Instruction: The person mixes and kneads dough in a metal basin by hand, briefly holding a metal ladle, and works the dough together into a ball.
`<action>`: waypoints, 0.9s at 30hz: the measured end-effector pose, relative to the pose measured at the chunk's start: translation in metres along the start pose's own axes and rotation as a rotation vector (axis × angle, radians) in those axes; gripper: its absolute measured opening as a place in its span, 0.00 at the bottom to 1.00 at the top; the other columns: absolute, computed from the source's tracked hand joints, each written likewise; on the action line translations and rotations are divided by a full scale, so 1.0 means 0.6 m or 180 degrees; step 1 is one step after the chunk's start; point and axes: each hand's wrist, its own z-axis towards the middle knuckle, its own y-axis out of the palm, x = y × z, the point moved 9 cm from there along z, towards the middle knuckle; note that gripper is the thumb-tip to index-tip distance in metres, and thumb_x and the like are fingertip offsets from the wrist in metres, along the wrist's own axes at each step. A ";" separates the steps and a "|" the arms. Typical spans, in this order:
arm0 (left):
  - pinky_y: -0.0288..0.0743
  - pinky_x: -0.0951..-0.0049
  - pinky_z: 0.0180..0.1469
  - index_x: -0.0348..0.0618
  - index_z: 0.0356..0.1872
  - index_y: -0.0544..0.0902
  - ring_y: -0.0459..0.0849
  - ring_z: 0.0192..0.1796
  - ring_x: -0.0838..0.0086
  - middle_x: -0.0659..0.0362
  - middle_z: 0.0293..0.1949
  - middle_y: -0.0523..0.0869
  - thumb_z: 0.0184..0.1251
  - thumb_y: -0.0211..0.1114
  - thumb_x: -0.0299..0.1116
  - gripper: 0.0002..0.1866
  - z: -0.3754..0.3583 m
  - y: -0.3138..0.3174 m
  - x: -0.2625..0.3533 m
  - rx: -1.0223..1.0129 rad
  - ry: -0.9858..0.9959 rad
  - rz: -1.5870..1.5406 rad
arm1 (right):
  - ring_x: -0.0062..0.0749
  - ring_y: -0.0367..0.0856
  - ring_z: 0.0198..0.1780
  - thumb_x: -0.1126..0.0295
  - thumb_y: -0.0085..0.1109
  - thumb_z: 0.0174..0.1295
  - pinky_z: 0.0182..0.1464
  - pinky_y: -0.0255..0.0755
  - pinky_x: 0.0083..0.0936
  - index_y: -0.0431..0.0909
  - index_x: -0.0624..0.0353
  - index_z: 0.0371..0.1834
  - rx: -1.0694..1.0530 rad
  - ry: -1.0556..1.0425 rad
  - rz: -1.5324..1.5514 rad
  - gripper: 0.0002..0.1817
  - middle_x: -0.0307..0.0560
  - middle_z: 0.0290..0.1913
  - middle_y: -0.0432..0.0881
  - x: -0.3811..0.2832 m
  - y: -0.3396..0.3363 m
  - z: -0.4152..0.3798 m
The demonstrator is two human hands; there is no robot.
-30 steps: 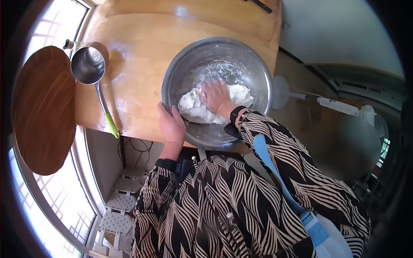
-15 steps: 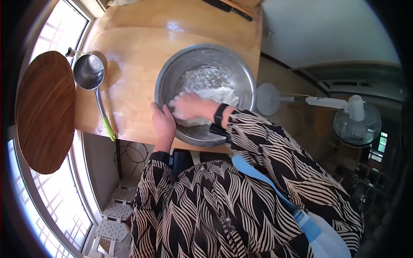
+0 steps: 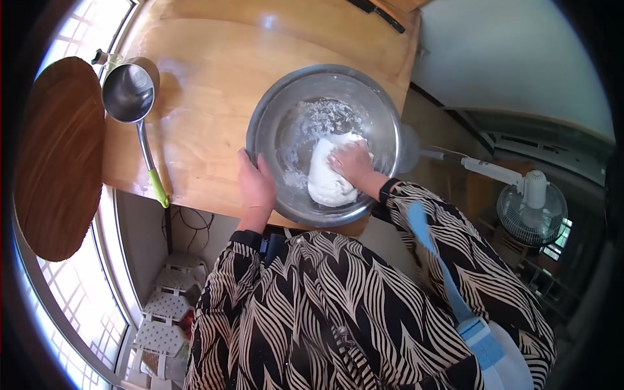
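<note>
A wide steel mixing bowl stands on the wooden table near its front edge. My left hand grips the bowl's left rim, thumb up at the edge, its other fingers partly hidden. Inside lies a soft white lump of dough, longer than it is wide, on the right side of the bowl. My right hand presses into the dough's upper right part, fingertips sunk in it. Dry flour and small crumbs cling to the bowl's bottom behind and left of the dough.
At the table's left lies a steel ladle with a green handle tip. A round wooden board leans by the window. A black-handled knife rests at the far edge. Right of the table is a white fan.
My right hand has moved from the bowl's left side to the right, onto the dough. The dough now sits more upright in view, gathered rightward. My left hand stays on the rim.
</note>
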 end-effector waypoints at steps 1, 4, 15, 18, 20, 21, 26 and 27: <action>0.72 0.53 0.37 0.36 0.54 0.66 0.81 0.37 0.44 0.40 0.34 0.82 0.68 0.54 0.33 0.18 -0.001 0.002 -0.002 -0.0003 0.0015 -0.0121 | 0.37 0.77 0.29 0.54 0.55 0.57 0.44 0.59 0.40 0.82 0.48 0.29 0.0060 0.0043 -0.0012 0.13 0.42 0.21 0.78 -0.004 0.006 0.010; 0.72 0.54 0.36 0.36 0.53 0.66 0.81 0.36 0.45 0.40 0.34 0.81 0.67 0.54 0.32 0.17 0.002 0.003 0.002 0.0032 0.0050 -0.0288 | 0.36 0.77 0.31 0.56 0.55 0.57 0.44 0.59 0.40 0.81 0.49 0.28 0.0129 0.0160 0.0090 0.11 0.42 0.23 0.79 -0.007 0.010 0.041; 0.71 0.53 0.39 0.34 0.53 0.65 0.80 0.39 0.43 0.38 0.36 0.81 0.68 0.53 0.35 0.19 -0.005 -0.006 0.000 0.0160 0.0077 0.0146 | 0.43 0.79 0.32 0.60 0.53 0.61 0.42 0.65 0.40 0.78 0.54 0.26 -0.0223 0.0590 0.1053 0.12 0.47 0.25 0.79 0.038 -0.007 0.099; 0.71 0.52 0.40 0.34 0.54 0.64 0.80 0.40 0.42 0.37 0.37 0.81 0.68 0.53 0.35 0.19 -0.023 -0.008 -0.013 0.0338 0.0101 -0.0216 | 0.48 0.76 0.48 0.56 0.54 0.60 0.51 0.67 0.42 0.77 0.59 0.42 -0.0010 0.1454 0.1142 0.17 0.55 0.41 0.79 0.087 -0.085 0.053; 0.71 0.52 0.41 0.33 0.54 0.63 0.79 0.40 0.41 0.37 0.38 0.80 0.68 0.53 0.35 0.20 -0.040 -0.006 -0.025 0.0332 -0.0164 -0.0127 | 0.51 0.73 0.52 0.57 0.56 0.59 0.53 0.68 0.40 0.73 0.62 0.49 0.0252 0.1836 0.0714 0.21 0.60 0.48 0.75 0.119 -0.057 0.005; 0.70 0.52 0.42 0.33 0.54 0.63 0.79 0.41 0.41 0.36 0.38 0.80 0.68 0.53 0.35 0.20 -0.045 -0.006 -0.027 0.0330 -0.0287 -0.0077 | 0.57 0.70 0.56 0.57 0.58 0.59 0.56 0.67 0.41 0.67 0.65 0.55 -0.0090 0.1641 0.0451 0.27 0.64 0.52 0.69 0.096 -0.030 0.009; 0.69 0.51 0.43 0.32 0.54 0.63 0.78 0.42 0.41 0.36 0.39 0.79 0.68 0.53 0.35 0.20 -0.064 -0.009 -0.021 0.0443 -0.0458 -0.0085 | 0.52 0.74 0.54 0.47 0.57 0.57 0.53 0.70 0.41 0.71 0.60 0.56 -0.0266 0.2269 0.0849 0.31 0.61 0.54 0.73 0.112 0.021 0.074; 0.69 0.51 0.43 0.32 0.54 0.62 0.78 0.42 0.41 0.36 0.39 0.79 0.68 0.53 0.34 0.20 -0.064 -0.006 -0.022 0.0471 -0.0476 -0.0095 | 0.51 0.76 0.53 0.47 0.58 0.55 0.53 0.70 0.39 0.73 0.59 0.54 -0.0353 0.2099 0.1313 0.31 0.60 0.53 0.75 0.125 0.026 0.092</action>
